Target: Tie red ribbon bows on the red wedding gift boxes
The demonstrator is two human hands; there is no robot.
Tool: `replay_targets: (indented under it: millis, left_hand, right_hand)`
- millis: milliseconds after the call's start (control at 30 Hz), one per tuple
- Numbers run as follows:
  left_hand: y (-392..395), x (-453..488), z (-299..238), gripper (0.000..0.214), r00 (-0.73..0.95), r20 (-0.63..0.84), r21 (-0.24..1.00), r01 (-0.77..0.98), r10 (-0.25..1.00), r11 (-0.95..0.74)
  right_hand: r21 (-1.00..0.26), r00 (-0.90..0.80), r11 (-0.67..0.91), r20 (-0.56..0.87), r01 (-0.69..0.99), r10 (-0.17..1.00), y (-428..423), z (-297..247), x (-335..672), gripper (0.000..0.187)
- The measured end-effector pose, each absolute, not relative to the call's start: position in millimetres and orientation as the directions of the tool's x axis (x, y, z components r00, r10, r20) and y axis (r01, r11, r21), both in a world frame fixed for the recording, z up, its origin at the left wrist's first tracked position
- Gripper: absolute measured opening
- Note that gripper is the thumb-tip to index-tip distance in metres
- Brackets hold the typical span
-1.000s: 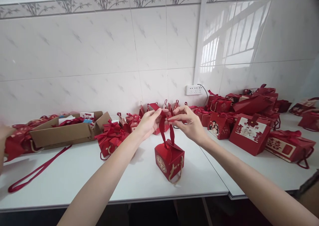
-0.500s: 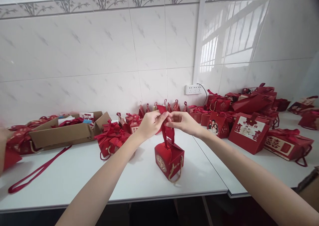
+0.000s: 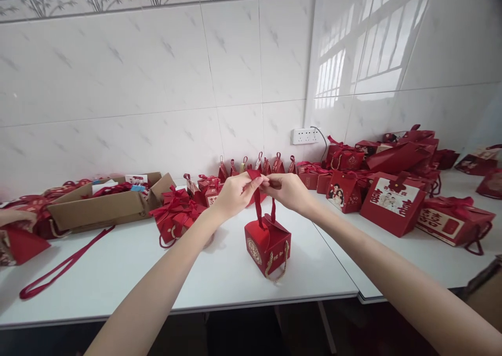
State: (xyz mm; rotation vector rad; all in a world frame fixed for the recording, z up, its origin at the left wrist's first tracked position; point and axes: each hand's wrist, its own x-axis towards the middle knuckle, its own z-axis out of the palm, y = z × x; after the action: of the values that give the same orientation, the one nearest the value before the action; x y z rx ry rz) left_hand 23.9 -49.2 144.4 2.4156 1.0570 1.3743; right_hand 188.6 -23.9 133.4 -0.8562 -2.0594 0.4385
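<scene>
A small red gift box [image 3: 267,246] with a gold emblem and a gold cord handle stands on the white table [image 3: 117,272] in front of me. A dark red ribbon [image 3: 258,204] rises from its top. My left hand [image 3: 235,194] and my right hand [image 3: 288,190] both pinch the ribbon's upper ends just above the box, fingertips almost touching. Both hands are closed on the ribbon.
An open cardboard box [image 3: 98,205] sits at the left, with a loose red ribbon [image 3: 58,270] in front of it. Several finished red boxes [image 3: 176,215] line the wall, and larger red gift boxes [image 3: 392,202] crowd the right table. Another person's hand [image 3: 13,217] shows at the far left.
My hands have drawn closer together over the box, pulling the ribbon ends upright. The other person's hand at the left has shifted with a red box.
</scene>
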Motion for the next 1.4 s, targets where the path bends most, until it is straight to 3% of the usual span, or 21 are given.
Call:
replay_targets:
  millis: [67,133,267,367,500,733,967,1133,1233,1300,1367,1400]
  left_hand:
    - [-49,24,142,0.043,0.272,0.676,0.544,0.442,0.685,-0.713]
    - [-50,24,136,0.04,0.185,0.666,0.669,0.281,0.723,-0.688]
    - [-61,19,112,0.037,0.01,0.529,0.849,-0.033,0.849,-0.528]
    - [-73,5,89,0.04,-0.131,0.34,0.938,-0.019,0.931,-0.345]
    - [-84,-20,61,0.043,-0.283,0.161,0.985,0.108,0.946,-0.135]
    - [-103,-42,35,0.044,-0.287,-0.03,0.951,0.286,0.958,0.115]
    - [-119,-49,18,0.047,-0.276,-0.097,0.902,0.382,0.956,0.202]
    - [-122,-61,6,0.05,-0.215,-0.226,0.848,0.437,0.95,0.301]
    - [-126,-67,16,0.045,-0.129,-0.353,0.71,0.608,0.927,0.355]
    - [-128,-67,33,0.04,-0.159,-0.29,0.56,0.771,0.944,0.302]
    - [-126,-58,51,0.035,-0.226,-0.02,0.469,0.858,0.974,0.209]
    - [-123,-51,58,0.033,-0.219,0.098,0.484,0.863,0.971,0.146]
  right_hand:
    - [-0.691,-0.445,0.674,0.533,0.263,0.72,-24,133,192,0.016]
    - [-0.818,-0.431,0.569,0.484,0.086,0.761,-24,132,196,0.027]
    - [-0.939,-0.171,0.268,0.306,-0.215,0.936,-20,119,206,0.028]
    - [-0.933,-0.001,0.195,0.205,-0.303,0.979,-12,99,221,0.021]
    - [-0.939,0.058,0.097,0.082,-0.33,0.995,2,69,247,0.012]
    - [-0.964,0.095,0.008,-0.018,-0.266,0.995,14,41,272,0.011]
    - [-0.987,0.097,-0.041,-0.057,-0.153,0.994,18,25,280,0.021]
    - [-0.995,0.069,-0.092,-0.09,0.035,0.994,17,12,288,0.024]
    - [-0.969,0.068,-0.091,-0.078,0.228,0.995,19,11,293,0.035]
    - [-0.938,0.07,-0.037,-0.013,0.346,0.997,20,15,292,0.044]
    - [-0.905,0.016,0.056,0.07,0.421,0.997,20,22,284,0.04]
    - [-0.892,-0.043,0.109,0.1,0.439,0.994,19,27,277,0.034]
